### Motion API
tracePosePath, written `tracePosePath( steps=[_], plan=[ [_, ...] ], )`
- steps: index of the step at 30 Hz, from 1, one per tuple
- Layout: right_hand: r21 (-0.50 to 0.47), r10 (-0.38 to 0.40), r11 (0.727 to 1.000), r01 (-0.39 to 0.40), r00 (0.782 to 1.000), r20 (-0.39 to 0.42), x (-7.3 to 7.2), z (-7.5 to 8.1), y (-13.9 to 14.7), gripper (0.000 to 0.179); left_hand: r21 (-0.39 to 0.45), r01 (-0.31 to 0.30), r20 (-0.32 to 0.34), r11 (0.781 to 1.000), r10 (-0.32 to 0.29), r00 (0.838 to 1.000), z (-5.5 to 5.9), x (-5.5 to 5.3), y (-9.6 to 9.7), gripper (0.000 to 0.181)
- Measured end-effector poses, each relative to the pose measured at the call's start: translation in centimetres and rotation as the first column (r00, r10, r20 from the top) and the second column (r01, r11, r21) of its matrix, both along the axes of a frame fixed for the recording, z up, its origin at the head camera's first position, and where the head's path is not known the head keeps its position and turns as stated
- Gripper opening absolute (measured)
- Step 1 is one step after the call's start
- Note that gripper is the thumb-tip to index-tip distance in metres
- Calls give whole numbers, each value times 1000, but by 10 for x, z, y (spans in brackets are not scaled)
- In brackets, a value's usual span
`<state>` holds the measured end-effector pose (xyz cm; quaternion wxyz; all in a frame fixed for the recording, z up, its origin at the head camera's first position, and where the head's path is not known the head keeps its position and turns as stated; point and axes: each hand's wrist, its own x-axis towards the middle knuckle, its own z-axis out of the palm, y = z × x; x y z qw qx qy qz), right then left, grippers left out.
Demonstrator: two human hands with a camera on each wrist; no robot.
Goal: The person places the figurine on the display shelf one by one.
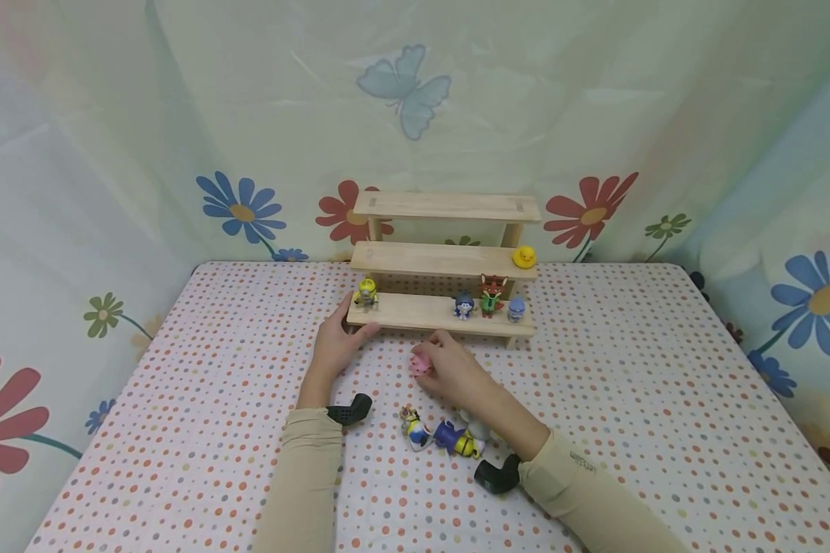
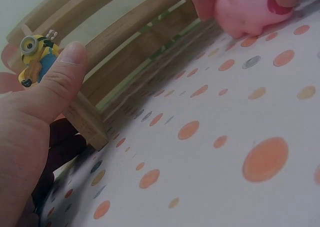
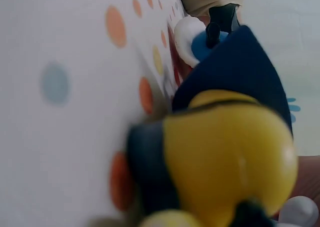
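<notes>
At the left end of a three-tier wooden shelf point(image 1: 415, 309), my left hand point(image 1: 333, 346) grips the lowest step, thumb along its front and fingers around the end. Just above that thumb stands a yellow minion figurine point(image 1: 366, 294) with a small guitar. My right hand point(image 1: 456, 378) pinches a round pink figurine point(image 1: 419, 364) in front of the shelf. In the left wrist view the pink figurine point(image 2: 247, 9) shows low over the spotted cloth. A yellow figurine with a dark blue cape point(image 3: 230, 157) fills much of the right wrist view.
On the lowest step's right stand a dark blue-and-white figurine point(image 1: 464, 306), a fox figurine point(image 1: 492, 296) and a blue-grey figurine point(image 1: 516, 309). A yellow duck point(image 1: 524, 257) sits on the middle step. A crowned figurine point(image 1: 414, 430) lies near my right forearm, which partly hides a white figurine point(image 1: 476, 425).
</notes>
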<state>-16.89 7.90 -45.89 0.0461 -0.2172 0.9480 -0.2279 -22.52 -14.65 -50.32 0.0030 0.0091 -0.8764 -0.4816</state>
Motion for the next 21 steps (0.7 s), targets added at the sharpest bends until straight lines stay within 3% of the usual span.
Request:
tracePosePath(
  steps=[9,16,21],
  plan=[
    [22,21,1000,-21,1000,23,0,-1,0,44,3,5,6,1000,-5,1000,0,1,0,103],
    [-1,27,1000,-27,999,-34,0,-2,0,36,16,11,-2,1000,-11,1000,2,2,0,103],
    [-24,25,999,-25,999,-25,-2,1,0,37,16,12,-5,1000,-12,1000,2,1,0,104]
  ],
)
